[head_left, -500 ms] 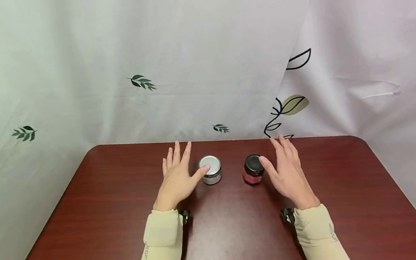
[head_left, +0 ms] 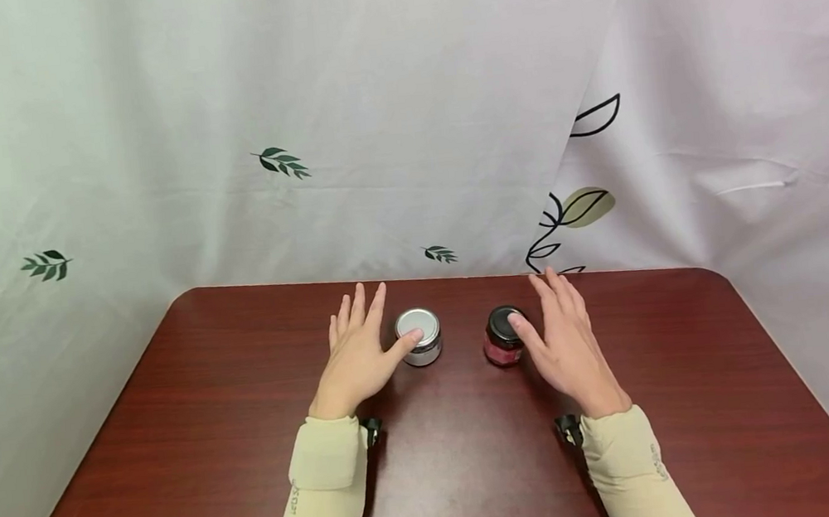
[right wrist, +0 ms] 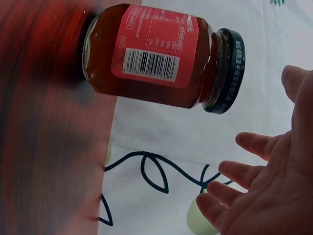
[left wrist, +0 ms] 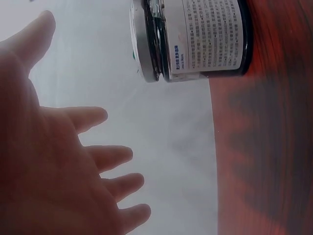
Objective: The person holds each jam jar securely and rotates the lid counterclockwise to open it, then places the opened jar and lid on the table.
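Observation:
A short jar with a silver-white lid [head_left: 416, 322] stands on the table near the middle; the left wrist view shows its white printed label [left wrist: 212, 36]. Left of it my left hand [head_left: 355, 362] is spread, thumb overlapping the lid's edge in the head view, and the left wrist view shows a gap between hand and jar. To the right stands a glass jar with a black lid [head_left: 505, 341], its red label [right wrist: 156, 46] carrying a barcode. My right hand [head_left: 564, 346], fingers straight and holding nothing, is just right of that jar, its thumb overlapping the lid in the head view.
Both jars stand on a dark red-brown wooden table [head_left: 450, 471], a hand's width or so apart. A white curtain [head_left: 385, 111] with leaf prints hangs behind the table's far edge and along its sides.
My right hand has shifted slightly left toward the black-lidded jar, and my left hand has moved slightly right toward the silver-lidded jar. The jars stay in place.

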Available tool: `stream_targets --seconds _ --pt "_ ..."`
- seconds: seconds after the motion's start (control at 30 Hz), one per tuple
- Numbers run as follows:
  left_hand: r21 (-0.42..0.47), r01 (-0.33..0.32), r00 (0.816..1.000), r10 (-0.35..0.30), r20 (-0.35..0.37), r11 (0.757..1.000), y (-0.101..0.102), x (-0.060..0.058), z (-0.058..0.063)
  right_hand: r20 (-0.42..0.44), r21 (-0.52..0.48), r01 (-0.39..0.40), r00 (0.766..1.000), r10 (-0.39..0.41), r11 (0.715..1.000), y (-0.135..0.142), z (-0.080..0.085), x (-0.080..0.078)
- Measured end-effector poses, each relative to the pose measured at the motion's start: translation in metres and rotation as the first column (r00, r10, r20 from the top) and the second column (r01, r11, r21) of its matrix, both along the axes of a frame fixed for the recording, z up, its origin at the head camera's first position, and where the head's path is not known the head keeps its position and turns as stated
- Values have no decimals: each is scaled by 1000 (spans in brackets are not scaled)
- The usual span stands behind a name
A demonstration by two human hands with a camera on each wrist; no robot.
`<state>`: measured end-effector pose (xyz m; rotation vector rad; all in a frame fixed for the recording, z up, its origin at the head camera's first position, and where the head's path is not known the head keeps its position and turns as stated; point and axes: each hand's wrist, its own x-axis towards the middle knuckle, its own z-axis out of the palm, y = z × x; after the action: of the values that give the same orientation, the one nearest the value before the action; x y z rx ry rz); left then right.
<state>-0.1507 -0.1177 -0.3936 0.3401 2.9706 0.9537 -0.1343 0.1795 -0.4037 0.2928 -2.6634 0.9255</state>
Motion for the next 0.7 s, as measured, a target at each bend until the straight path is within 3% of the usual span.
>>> stream_targets --seconds 0.7 --pt "10 18 1000 -18 1 1000 4 0 -2 -19 -7 -34 999 34 999 -10 -1 2"
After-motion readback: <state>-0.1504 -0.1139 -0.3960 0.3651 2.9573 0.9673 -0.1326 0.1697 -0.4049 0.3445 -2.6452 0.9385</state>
